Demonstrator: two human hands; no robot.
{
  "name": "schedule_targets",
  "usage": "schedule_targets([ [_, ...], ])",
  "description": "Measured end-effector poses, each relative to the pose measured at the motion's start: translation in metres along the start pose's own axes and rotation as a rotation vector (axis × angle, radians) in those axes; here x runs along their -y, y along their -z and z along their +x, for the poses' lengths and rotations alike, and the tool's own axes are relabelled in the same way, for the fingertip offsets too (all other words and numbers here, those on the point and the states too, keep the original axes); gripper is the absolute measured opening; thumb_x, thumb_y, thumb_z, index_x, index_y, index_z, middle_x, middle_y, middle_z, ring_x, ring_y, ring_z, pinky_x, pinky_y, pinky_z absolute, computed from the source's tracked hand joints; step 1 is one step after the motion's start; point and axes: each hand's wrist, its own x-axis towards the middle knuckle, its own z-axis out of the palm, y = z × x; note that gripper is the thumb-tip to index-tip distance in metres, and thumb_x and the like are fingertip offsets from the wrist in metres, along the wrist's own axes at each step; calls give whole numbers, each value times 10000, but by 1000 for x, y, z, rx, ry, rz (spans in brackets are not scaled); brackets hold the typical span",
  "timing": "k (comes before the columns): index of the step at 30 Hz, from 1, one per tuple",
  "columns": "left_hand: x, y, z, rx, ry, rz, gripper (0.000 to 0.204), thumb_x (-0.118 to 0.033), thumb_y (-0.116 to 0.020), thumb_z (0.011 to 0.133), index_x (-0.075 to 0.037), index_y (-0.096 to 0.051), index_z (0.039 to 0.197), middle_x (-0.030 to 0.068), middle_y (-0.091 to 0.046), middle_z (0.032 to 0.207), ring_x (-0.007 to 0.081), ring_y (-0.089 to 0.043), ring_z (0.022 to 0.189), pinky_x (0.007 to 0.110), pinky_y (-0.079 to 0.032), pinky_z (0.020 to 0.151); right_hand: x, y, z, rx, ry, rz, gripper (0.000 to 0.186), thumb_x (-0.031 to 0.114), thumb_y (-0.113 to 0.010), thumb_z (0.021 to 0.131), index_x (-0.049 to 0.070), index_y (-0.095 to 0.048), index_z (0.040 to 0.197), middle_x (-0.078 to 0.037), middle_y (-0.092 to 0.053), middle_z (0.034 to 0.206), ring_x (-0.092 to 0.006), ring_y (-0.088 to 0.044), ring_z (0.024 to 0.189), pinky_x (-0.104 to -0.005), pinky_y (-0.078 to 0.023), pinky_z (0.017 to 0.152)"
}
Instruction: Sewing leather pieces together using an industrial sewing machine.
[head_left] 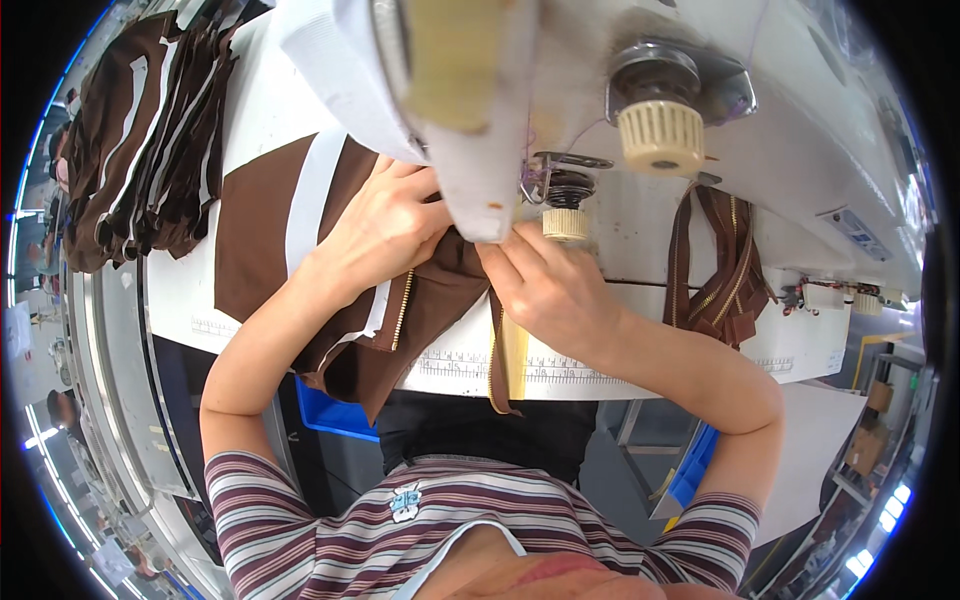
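My left hand (390,220) is closed on a brown fabric piece (262,225), its fingertips partly hidden behind the white sewing machine head (480,185). A white strip (316,190) runs across that cloth, and gold zipper teeth (403,312) line a part below the hand. On the other side of the machine head, my right hand (550,290) pinches a brown zipper tape (498,365) at the edge of the fabric. The tape's loose end hangs over the table's front edge. The machine head covers the needle and the spot between my hands.
More brown zipper tapes (715,265) lie in a bundle at right on the white table (620,372), which has a printed ruler along its front. Brown cloth pieces with white strips (145,140) are stacked at far left. Tension knobs (660,135) stick out above my right hand.
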Motion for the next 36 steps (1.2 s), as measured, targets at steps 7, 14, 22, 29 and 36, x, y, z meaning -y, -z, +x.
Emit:
schedule_targets([
  [7, -2, -1, 3, -40, -106, 114, 247, -132, -610, 690, -60, -692, 911, 22, -590, 894, 192, -547, 951, 367, -416, 892, -2, 6, 0, 20, 51, 8, 392, 41, -623, 678, -27, -646, 1064, -122, -643, 1081, -224, -600, 1036, -293, -537, 771],
  [14, 13, -3, 9, -120, -119, 86, 238, -121, -617, 679, -86, -712, 895, 14, -625, 948, 206, -552, 981, 367, -411, 918, -14, 3, 9, 52, 52, 44, 391, 8, -603, 711, -68, -616, 1095, -174, -626, 1112, -301, -582, 1108, -348, -510, 893],
  [22, 24, -11, 9, -180, -102, -46, 208, -104, -641, 658, -90, -718, 850, 19, -638, 942, 228, -563, 991, 367, -426, 929, -17, 0, 11, 32, 30, 26, 355, -31, -585, 730, -62, -623, 1081, -154, -635, 1111, -259, -580, 1128, -310, -512, 899],
  [29, 32, -10, 10, -162, -177, -27, 234, -88, -637, 651, -84, -726, 867, 27, -639, 945, 227, -564, 991, 358, -427, 932, -41, 22, 10, -42, -68, 19, 155, 96, -619, 753, 0, -630, 875, -127, -632, 822, -261, -634, 737, -377, -506, 542],
  [36, 36, -13, 12, -161, -235, -46, 273, -41, -607, 661, -91, -729, 899, 18, -633, 966, 213, -553, 999, 340, -413, 918, -81, 42, 2, 7, -392, -193, 207, 125, -620, 777, 16, -625, 952, -156, -640, 915, -358, -608, 820, -440, -485, 691],
])
